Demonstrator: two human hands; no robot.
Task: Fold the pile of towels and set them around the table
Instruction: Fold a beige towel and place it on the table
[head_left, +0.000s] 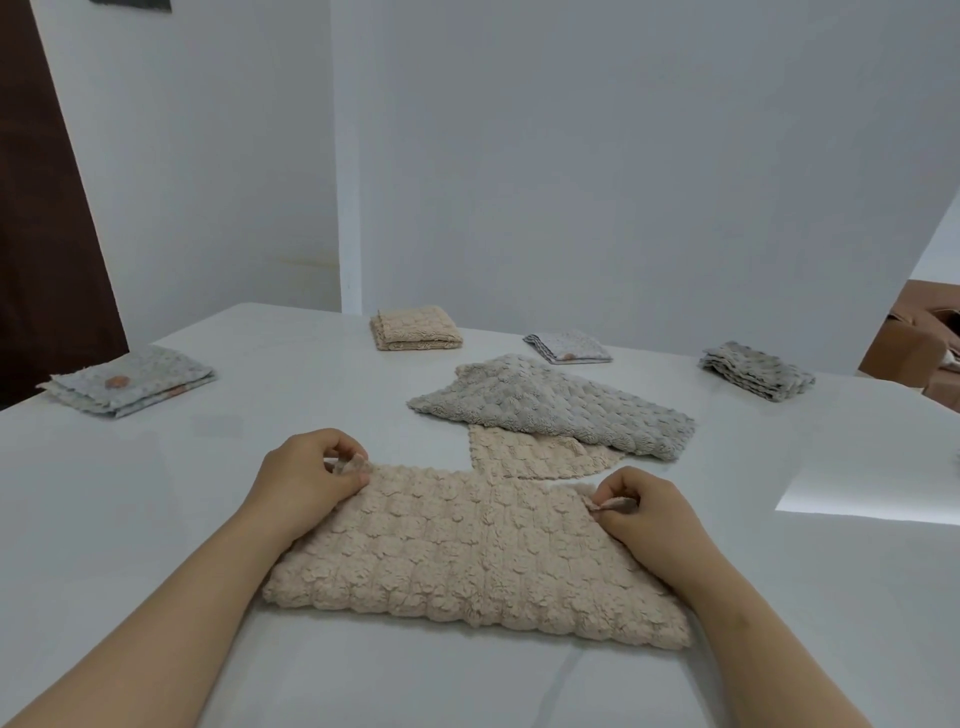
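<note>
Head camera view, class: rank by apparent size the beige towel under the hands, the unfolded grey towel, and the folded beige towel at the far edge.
1. Beige towel under the hands, though it lies nearest the camera.
2. Unfolded grey towel.
3. Folded beige towel, smallest, but farthest away and folded, so true size stays unsure.

White table (156, 519): folded towels (415, 327), unfolded towels (556, 410).

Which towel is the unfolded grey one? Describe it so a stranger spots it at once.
Start at the white table and look past the beige towel pinched by the left hand and right hand. Just beyond lies the grey towel, spread loose over another beige one. Unlike the folded stacks near the table's edges, it is open and rumpled.
</note>
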